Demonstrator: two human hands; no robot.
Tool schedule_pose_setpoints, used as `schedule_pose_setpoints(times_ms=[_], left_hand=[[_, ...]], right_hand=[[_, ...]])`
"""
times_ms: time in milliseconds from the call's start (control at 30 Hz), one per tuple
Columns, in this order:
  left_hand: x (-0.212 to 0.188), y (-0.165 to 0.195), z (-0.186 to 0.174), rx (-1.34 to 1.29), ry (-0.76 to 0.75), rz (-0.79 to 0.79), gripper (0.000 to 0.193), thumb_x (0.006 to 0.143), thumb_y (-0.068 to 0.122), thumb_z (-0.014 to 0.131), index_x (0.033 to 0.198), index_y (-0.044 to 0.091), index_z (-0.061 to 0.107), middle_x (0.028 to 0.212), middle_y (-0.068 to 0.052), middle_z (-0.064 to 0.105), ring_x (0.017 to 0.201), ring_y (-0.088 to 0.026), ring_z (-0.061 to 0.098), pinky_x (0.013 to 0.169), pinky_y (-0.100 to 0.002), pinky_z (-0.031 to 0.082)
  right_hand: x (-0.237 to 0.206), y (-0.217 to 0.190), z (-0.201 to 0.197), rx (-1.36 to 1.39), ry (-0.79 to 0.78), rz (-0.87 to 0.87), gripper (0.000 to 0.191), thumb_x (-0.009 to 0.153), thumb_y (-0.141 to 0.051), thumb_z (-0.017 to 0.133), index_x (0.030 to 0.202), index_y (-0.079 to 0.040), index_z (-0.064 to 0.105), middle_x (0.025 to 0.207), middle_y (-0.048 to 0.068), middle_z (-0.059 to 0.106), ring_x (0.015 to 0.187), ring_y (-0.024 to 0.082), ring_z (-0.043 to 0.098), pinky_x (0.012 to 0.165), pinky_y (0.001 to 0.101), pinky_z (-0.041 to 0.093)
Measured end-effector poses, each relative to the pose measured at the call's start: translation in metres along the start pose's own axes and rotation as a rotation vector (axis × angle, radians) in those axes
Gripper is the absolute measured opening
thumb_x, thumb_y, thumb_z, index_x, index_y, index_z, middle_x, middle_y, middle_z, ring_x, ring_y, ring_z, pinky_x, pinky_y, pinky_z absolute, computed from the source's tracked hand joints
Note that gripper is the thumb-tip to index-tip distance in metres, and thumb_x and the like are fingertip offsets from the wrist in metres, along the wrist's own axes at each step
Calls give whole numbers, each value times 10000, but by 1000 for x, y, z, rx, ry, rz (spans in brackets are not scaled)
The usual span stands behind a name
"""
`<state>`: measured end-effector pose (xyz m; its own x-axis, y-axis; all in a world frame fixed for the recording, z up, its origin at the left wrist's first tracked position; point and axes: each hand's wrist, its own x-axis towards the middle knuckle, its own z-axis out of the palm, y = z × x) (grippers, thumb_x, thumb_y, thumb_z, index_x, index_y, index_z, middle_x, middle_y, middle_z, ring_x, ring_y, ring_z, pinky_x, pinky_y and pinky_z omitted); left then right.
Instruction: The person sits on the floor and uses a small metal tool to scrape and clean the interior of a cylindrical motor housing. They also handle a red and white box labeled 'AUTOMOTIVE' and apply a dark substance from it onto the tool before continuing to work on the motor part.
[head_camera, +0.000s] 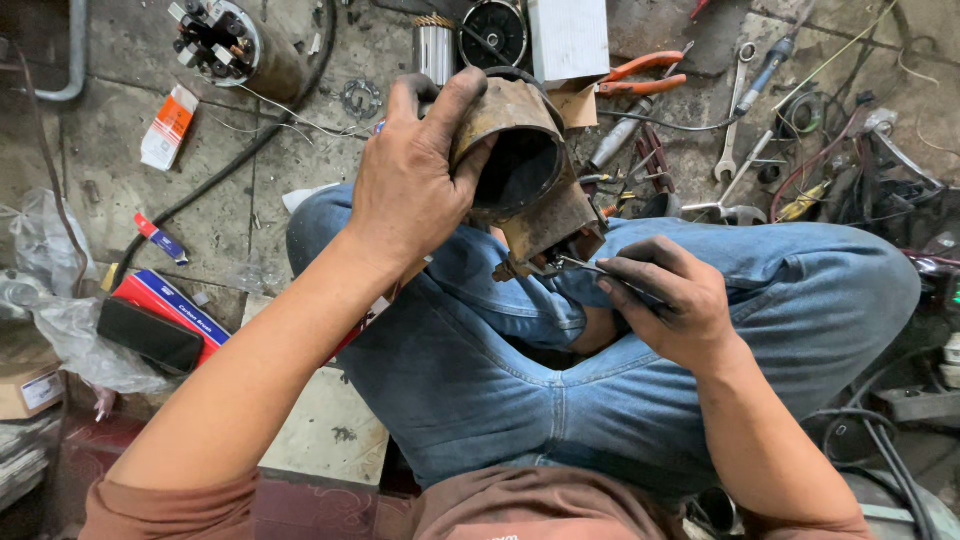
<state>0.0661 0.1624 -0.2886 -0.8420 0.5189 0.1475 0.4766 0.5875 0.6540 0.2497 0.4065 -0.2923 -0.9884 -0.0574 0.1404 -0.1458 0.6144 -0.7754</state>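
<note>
My left hand (415, 175) grips a rusty, hollow cylindrical metal housing (520, 165) from its left side, thumb hooked over the rim, open end facing up toward me. A rusty bracket hangs from its lower right side. My right hand (665, 300) pinches a thin dark metal tool (590, 268) whose tip touches the bracket's lower edge. Both hands work above my crossed legs in blue jeans (560, 370).
On the concrete floor lie orange-handled pliers (640, 75), wrenches (735, 110), a round motor part (225, 45), a white box (568, 35), a small orange-white carton (168, 125), a red-blue box (170, 305) with a black phone (150, 335) on it, cables at right.
</note>
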Motion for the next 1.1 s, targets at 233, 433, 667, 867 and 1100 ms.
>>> schedule_pose_setpoints(times_ms=[233,433,667,867,1100], left_hand=[[2,0,-2,-4,-9,-6,494,1008,247,765,1440,221,527,1269,-229,573,929,-453,704,769,-516,588],[2,0,-1,1,-4,-5,484,1021,265,758,1446,227,530,1268,-228,577,936,-447,712,772,-505,598],[2,1,0,-8,-1,-9,488,1022,252,761,1450,219,528,1269,-232,580,956,-453,701,784,-511,586],[3,1,0,2,1,-9,498,1019,239,766,1457,216,529,1286,-241,579,959,-459,698,795,-515,584],[2,-2,0,-12,4,4,500,1021,230,770,1459,208,529,1293,-237,584,966,-452,706,806,-508,591]], right_hand=[[2,-4,0,0,24,-5,236,856,-1,794,1082,-23,728,964,108,693,814,222,697,721,315,554],[3,-8,-3,20,45,37,222,859,-6,795,1071,-27,735,944,106,689,804,219,694,728,312,550],[9,-4,-7,62,-1,58,204,838,-20,794,1033,-23,733,915,106,691,784,213,690,719,308,544],[11,0,-7,96,-58,81,179,838,-20,796,1006,-18,734,897,101,687,766,209,688,704,303,540],[13,2,-11,73,-57,112,180,832,-19,803,996,-15,730,888,101,681,749,202,677,686,299,533]])
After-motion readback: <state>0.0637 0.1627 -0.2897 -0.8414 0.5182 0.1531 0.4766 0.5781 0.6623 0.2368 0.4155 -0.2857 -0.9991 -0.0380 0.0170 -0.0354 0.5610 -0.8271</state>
